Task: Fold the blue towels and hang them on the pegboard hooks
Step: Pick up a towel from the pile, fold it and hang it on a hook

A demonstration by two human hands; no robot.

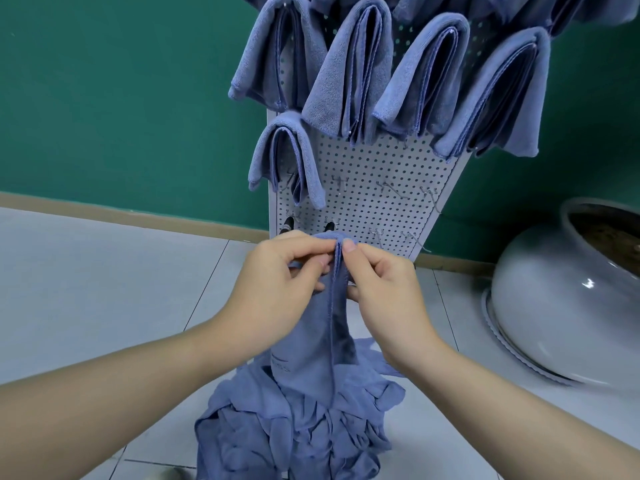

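I hold a blue towel [325, 341] up in front of the white pegboard [374, 168]. My left hand [277, 289] and my right hand [384, 292] pinch its top edges together side by side, so the cloth hangs down folded. Its lower end reaches a heap of loose blue towels [294, 431] on the floor. Several folded blue towels [349, 74] hang on hooks across the upper pegboard, and one more [287, 157] hangs lower at the left. Bare hooks [391, 188] stick out of the lower rows.
A large white round pot [554, 299] lies tilted on the floor at the right, close to the pegboard's base. A green wall [121, 98] with a tan skirting stands behind. Pale floor tiles [104, 271] stretch to the left.
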